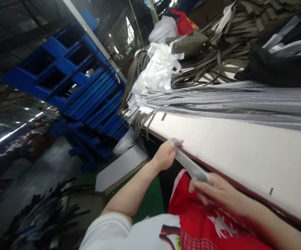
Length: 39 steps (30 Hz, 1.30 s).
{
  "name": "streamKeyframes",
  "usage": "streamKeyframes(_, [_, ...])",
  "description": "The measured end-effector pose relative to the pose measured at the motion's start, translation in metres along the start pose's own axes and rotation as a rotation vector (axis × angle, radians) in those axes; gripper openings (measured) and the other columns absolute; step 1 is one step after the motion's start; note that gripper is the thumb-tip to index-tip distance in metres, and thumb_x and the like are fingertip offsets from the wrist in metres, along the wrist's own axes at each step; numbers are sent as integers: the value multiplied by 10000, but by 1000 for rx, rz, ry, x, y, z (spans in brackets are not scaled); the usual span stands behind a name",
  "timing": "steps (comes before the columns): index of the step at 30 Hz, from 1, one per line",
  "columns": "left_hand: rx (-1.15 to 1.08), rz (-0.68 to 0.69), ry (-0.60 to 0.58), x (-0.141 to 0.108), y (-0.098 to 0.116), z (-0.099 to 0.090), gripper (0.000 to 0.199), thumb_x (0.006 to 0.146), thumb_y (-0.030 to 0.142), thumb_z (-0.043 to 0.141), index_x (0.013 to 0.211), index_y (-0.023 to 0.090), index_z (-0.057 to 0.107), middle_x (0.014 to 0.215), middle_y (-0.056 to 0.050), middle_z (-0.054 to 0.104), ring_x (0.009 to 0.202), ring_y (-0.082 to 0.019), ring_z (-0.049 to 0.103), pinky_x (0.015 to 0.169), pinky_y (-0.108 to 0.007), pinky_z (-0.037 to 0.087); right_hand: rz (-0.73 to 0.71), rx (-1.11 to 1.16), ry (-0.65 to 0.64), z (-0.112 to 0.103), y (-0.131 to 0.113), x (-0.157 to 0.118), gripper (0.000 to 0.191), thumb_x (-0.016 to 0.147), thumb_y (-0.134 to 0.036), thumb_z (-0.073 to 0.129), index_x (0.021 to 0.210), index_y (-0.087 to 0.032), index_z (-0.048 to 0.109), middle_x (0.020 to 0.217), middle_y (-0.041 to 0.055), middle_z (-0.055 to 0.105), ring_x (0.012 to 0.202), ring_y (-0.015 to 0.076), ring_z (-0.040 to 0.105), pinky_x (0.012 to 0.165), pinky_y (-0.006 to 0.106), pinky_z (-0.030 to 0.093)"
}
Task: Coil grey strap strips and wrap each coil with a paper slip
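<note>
A grey-white fabric strip (189,163) stretches between my two hands, just off the near edge of the white table (233,149). My left hand (166,155) is closed around its far end, and a short bit of strip sticks out past the fingers. Nearer to me, my right hand (210,187) pinches the other end; it is somewhat blurred. Long grey strips (218,104) lie lengthwise along the table beyond my hands. Their white ends (155,76) are heaped at the table's left end.
Olive webbing straps (225,41) pile up at the back, beside a black cloth (283,66). Blue pallets (88,83) are stacked to the left. A cardboard box (121,170) stands on the floor below the table edge, and dark strips (46,211) lie at lower left.
</note>
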State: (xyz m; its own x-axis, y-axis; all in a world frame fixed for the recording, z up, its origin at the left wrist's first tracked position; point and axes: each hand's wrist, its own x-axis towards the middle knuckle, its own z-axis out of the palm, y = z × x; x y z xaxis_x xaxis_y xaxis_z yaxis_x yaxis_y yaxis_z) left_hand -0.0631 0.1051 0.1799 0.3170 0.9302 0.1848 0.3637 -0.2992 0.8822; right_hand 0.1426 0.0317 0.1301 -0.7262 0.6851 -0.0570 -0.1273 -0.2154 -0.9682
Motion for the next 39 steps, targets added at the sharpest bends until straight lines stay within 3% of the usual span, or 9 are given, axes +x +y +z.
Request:
streamKeyframes(5, [282,18,-391,-43,-4,16,371,921,393,433,788,169,696,725,-81,652,739,-214,622,794,-342,472,80,-321,367,-54,-18,6,465,842,-602,503,737,-170,640,538,23,596,468,158,533,482,277,446])
streamKeyframes(8, [94,-286,-372,-49,4,15,561,971,504,319,685,144,640,539,-12,538,490,-119,495,541,-246,408,-97,-792,577,-53,-18,14,443,759,-417,649,1115,-153,634,1088,142,682,996,313,641,879,450,520])
streamKeyframes(13, [-543,-629,-427,-42,26,-3,645,880,666,415,627,110,621,360,48,395,270,-48,214,330,-213,159,-291,-802,380,-9,-7,37,593,822,-169,497,1406,-207,399,1357,131,560,1234,261,546,1061,472,427])
streamKeyframes(20, [-898,-435,-119,-19,80,-64,573,958,463,397,563,121,634,300,111,154,249,-49,217,483,-235,459,-205,-495,133,-16,-13,62,288,918,-406,508,1105,-219,621,989,46,715,910,235,657,850,344,521])
streamKeyframes(25, [-1016,-324,100,-3,106,-101,715,1024,332,164,542,119,646,316,105,103,241,-39,122,486,-215,482,-145,-321,72,-35,-5,68,440,955,-523,401,836,-194,667,812,40,700,757,196,640,711,280,517])
streamKeyframes(30, [-1047,-208,156,8,115,-111,646,1032,319,185,637,107,650,361,112,143,261,-26,138,519,-197,498,-207,-423,215,-31,-8,78,418,864,-574,535,1047,-217,652,942,56,711,896,252,646,798,316,528])
streamKeyframes(34, [-747,56,382,28,99,-101,433,1018,282,282,902,117,666,494,83,358,371,-40,371,732,-255,544,-167,-533,-45,-6,-31,71,403,952,-521,396,1031,-243,676,967,39,711,920,233,643,854,299,498])
streamKeyframes(37, [-52,384,583,38,60,-82,347,999,347,359,1067,140,629,730,-17,597,736,-146,629,969,-391,471,-191,-390,-260,3,-54,51,460,971,-510,374,912,-196,705,795,32,673,750,171,612,741,256,487])
streamKeyframes(39, [454,554,466,30,31,-60,361,977,384,394,1063,125,628,850,-97,661,946,-231,640,981,-431,446,-190,-176,-231,-6,-63,37,508,950,-562,396,868,-161,696,636,7,588,573,118,523,585,225,446])
